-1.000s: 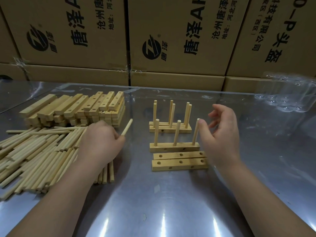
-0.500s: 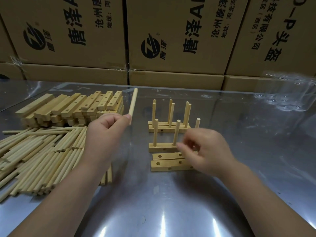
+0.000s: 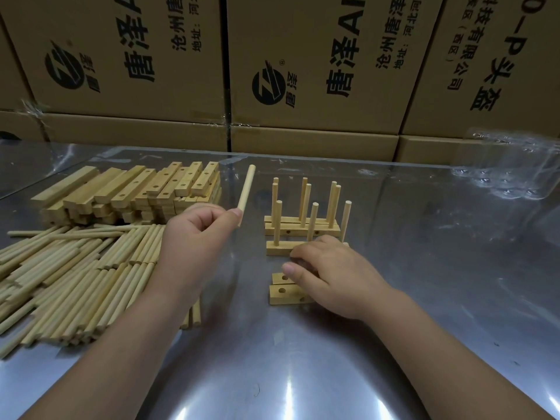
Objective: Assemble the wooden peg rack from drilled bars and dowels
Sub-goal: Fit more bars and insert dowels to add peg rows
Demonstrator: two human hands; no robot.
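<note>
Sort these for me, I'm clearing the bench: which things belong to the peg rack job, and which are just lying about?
Job: dowel in the left hand; loose drilled bars under the right hand; pegged bars; stack of drilled bars; pile of dowels.
Lying about: cardboard boxes; clear plastic wrap.

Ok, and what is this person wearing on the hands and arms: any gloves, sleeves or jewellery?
Nothing that shows. The left hand and right hand are bare, with no gloves, rings or tape, and the visible nails are short and unpainted. The left forearm and right forearm are bare down to the frame's bottom edge: no sleeve, watch or wristband is visible.
</note>
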